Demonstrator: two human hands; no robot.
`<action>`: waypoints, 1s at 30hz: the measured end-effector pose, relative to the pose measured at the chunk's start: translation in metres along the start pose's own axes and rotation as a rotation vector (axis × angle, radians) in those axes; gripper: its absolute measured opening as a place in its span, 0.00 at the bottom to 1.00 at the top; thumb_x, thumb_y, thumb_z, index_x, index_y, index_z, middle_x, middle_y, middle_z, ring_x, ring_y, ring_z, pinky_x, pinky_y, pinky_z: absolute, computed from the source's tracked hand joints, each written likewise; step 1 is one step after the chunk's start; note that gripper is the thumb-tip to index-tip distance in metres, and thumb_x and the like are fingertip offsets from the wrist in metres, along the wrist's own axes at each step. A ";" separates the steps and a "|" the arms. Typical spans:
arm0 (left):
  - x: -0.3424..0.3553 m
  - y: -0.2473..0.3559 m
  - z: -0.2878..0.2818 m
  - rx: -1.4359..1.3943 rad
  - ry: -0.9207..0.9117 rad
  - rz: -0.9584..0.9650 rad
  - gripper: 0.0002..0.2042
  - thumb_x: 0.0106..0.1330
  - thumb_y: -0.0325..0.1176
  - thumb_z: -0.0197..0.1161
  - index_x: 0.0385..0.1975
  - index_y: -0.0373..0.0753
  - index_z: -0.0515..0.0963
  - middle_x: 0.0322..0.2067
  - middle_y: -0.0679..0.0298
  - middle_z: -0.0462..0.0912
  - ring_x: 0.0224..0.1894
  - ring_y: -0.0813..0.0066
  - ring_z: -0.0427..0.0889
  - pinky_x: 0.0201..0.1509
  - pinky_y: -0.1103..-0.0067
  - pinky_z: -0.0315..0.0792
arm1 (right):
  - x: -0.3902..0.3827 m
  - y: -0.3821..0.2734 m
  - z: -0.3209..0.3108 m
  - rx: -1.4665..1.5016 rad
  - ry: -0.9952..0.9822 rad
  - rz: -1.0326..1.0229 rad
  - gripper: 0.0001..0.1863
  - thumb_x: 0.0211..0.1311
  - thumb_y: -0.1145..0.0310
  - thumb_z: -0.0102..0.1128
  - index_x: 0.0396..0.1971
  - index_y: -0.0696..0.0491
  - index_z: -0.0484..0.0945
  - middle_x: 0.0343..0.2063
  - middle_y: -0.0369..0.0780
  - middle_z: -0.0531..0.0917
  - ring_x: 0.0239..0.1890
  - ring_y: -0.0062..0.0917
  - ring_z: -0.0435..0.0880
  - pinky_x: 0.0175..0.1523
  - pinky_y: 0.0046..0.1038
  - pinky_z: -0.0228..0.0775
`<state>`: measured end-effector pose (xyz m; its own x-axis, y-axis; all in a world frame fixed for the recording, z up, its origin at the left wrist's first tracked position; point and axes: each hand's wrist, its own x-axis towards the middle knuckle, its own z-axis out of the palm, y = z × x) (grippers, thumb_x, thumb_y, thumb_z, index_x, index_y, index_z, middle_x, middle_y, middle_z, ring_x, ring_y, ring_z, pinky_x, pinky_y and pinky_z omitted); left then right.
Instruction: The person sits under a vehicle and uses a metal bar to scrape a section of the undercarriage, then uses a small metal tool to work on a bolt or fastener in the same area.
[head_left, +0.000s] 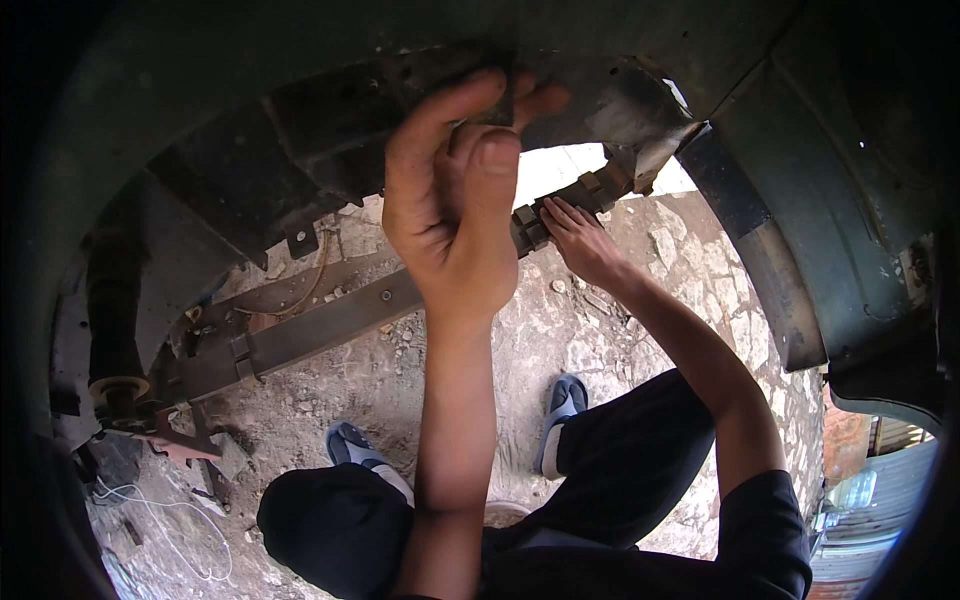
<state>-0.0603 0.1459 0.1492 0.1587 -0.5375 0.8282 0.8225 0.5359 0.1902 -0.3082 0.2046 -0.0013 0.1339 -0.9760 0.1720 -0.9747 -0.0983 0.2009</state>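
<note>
Close in front of me, my left hand (pixel 455 205) is raised with fingers and thumb curled around a narrow, dark metal edge (pixel 512 100) of the vehicle body. Part of the fingers is hidden behind that edge. Lower and to the right, my right hand (pixel 582 243) rests flat on a leaf spring (pixel 335 325), its fingers stretched out over the dark stretch between the clamps. The long, dusty spring slants from lower left to upper right beneath the wheel arch, with metal clamps (pixel 242 360) around it.
A green body panel (pixel 830 190) curves down at the right. At the left stands a dark, upright cylinder (pixel 115 290), with a reddish bracket (pixel 180 440) below it. White wire (pixel 165 500) lies on the rubbly ground (pixel 480 400), near my sandalled feet. Corrugated sheets (pixel 895 500) stand at lower right.
</note>
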 end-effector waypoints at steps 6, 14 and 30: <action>-0.001 0.011 -0.006 0.116 0.041 -0.088 0.13 0.74 0.37 0.50 0.54 0.44 0.68 0.54 0.48 0.74 0.56 0.48 0.76 0.63 0.51 0.67 | 0.002 -0.001 -0.001 -0.007 -0.008 0.005 0.25 0.64 0.75 0.44 0.62 0.63 0.63 0.67 0.48 0.62 0.70 0.37 0.58 0.72 0.42 0.52; 0.008 0.001 -0.001 -0.134 0.019 0.029 0.12 0.71 0.31 0.55 0.49 0.32 0.70 0.44 0.49 0.79 0.36 0.71 0.83 0.44 0.75 0.76 | 0.002 0.000 -0.002 0.003 -0.026 0.009 0.25 0.64 0.74 0.44 0.62 0.62 0.63 0.67 0.48 0.61 0.71 0.37 0.57 0.72 0.42 0.52; 0.003 0.024 -0.004 -0.096 -0.007 -0.169 0.14 0.67 0.24 0.54 0.51 0.36 0.66 0.49 0.50 0.74 0.30 0.76 0.77 0.39 0.78 0.73 | -0.004 0.006 -0.004 -0.005 0.032 -0.077 0.22 0.67 0.71 0.48 0.61 0.59 0.67 0.65 0.45 0.66 0.69 0.35 0.62 0.70 0.39 0.56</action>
<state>-0.0381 0.1545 0.1545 0.0099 -0.6096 0.7926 0.8857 0.3733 0.2761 -0.3138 0.2083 0.0027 0.2138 -0.9590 0.1863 -0.9604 -0.1714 0.2197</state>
